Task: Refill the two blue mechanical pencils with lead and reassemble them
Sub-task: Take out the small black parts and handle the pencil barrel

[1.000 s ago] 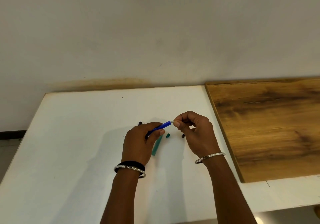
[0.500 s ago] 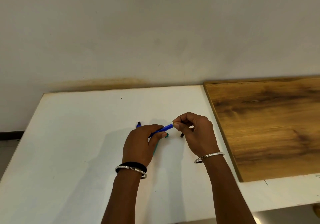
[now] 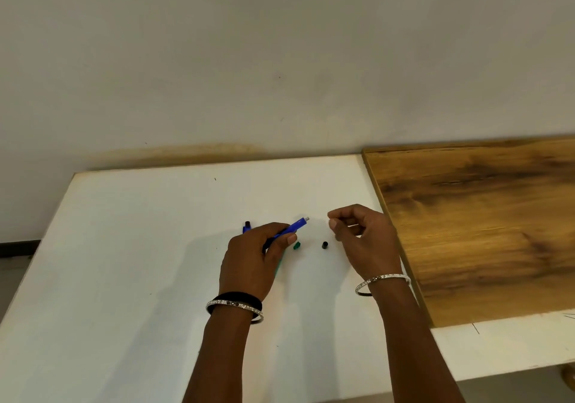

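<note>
My left hand [image 3: 252, 259] grips a blue mechanical pencil [image 3: 291, 229] by its barrel, its open pale end pointing up and right. Behind that hand, the black-tipped end of the second blue pencil [image 3: 246, 227] shows on the white table [image 3: 124, 262]. My right hand [image 3: 364, 240] hovers a short way right of the held pencil, fingers curled, thumb and forefinger tips together; I see nothing between them. A small green cap [image 3: 297, 245] and a small black cap [image 3: 325, 244] lie on the table between my hands. A sliver of a green tube [image 3: 280, 265] peeks out under my left hand.
A brown wooden board [image 3: 482, 231] lies on the right part of the table, its left edge close to my right wrist. A plain wall rises right behind the table. The table's left and front edges are in view.
My right hand has drawn away to the right from the pencil's end, which it was touching before. My left hand keeps holding the pencil in nearly the same place.
</note>
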Demonstrator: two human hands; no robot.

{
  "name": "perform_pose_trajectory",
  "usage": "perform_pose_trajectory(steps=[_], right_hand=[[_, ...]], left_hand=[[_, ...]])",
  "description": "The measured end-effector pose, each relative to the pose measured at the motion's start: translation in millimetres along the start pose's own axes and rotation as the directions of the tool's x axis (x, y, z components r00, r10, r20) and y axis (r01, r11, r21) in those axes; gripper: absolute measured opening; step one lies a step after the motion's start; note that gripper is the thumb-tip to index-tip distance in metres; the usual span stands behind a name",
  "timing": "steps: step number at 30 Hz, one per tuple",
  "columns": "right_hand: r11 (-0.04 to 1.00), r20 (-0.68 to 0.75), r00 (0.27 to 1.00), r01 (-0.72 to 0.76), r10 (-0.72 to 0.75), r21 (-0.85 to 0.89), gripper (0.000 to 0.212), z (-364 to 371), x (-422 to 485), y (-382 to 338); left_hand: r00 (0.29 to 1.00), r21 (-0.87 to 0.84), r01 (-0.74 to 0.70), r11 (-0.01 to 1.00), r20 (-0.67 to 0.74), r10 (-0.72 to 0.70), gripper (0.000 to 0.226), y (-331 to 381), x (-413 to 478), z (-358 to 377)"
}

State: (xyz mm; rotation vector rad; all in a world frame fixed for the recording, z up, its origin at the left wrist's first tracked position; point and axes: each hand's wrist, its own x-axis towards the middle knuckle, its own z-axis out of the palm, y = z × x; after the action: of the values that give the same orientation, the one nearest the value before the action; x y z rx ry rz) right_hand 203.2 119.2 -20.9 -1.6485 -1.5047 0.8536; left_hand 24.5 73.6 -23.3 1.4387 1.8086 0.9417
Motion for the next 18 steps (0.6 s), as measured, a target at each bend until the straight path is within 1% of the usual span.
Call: perform_pose_trajectory(steps=[2, 5, 8, 10, 11, 12, 13, 15, 16, 18], right_hand=[[0.994, 0.029, 0.998, -0.046, 0.049, -0.095, 0.014, 0, 0, 6], [0.971, 0.147, 0.986, -0.047, 0.083, -0.236, 0.026, 6, -2, 11], [0.942, 0.170, 0.981, -0.035, 0.096, -0.333, 0.021, 12, -3, 10], [0.946, 0.133, 0.986, -0.053, 0.101, -0.320, 0.017, 12, -3, 9], [0.962, 0.109, 0.989, -0.071, 0.102, -0.263, 0.016, 11, -2, 8], [0.983, 0.090, 0.990, -0.092, 0.107, -0.158, 0.014, 10, -2, 7], [0.993, 0.084, 0.990, -0.116, 0.116, -0.013, 0.013, 8, -1, 5], [0.950, 0.121, 0.984, -0.162, 0.134, 0.266, 0.012, 5, -1, -2], [0.922, 0.147, 0.981, -0.174, 0.130, 0.345, 0.012, 5, -2, -5], [0.897, 0.192, 0.976, -0.173, 0.102, 0.408, 0.013, 8, -2, -11]], left_hand=[[1.000, -0.002, 0.012, 1.000, -0.004, -0.012, 0.027, -2, 1, 0], [1.000, -0.001, 0.021, 1.000, 0.000, -0.021, 0.028, -2, 0, 0], [1.000, -0.002, 0.023, 1.000, 0.007, -0.023, 0.027, -2, 0, 0], [1.000, 0.009, 0.027, 1.000, 0.011, -0.027, 0.028, -3, 1, 0], [0.999, 0.015, 0.029, 0.999, 0.014, -0.029, 0.027, -3, 1, 0], [0.999, 0.017, 0.031, 0.999, 0.018, -0.031, 0.025, -3, 1, 0], [0.999, 0.014, 0.033, 0.999, 0.023, -0.033, 0.023, -3, 0, 1], [0.999, 0.001, 0.030, 1.000, 0.029, -0.030, 0.017, -2, 0, 1], [0.999, 0.000, 0.029, 1.000, 0.029, -0.029, 0.015, -2, 0, 0], [0.999, 0.009, 0.029, 1.000, 0.029, -0.029, 0.014, -2, 1, -2]])
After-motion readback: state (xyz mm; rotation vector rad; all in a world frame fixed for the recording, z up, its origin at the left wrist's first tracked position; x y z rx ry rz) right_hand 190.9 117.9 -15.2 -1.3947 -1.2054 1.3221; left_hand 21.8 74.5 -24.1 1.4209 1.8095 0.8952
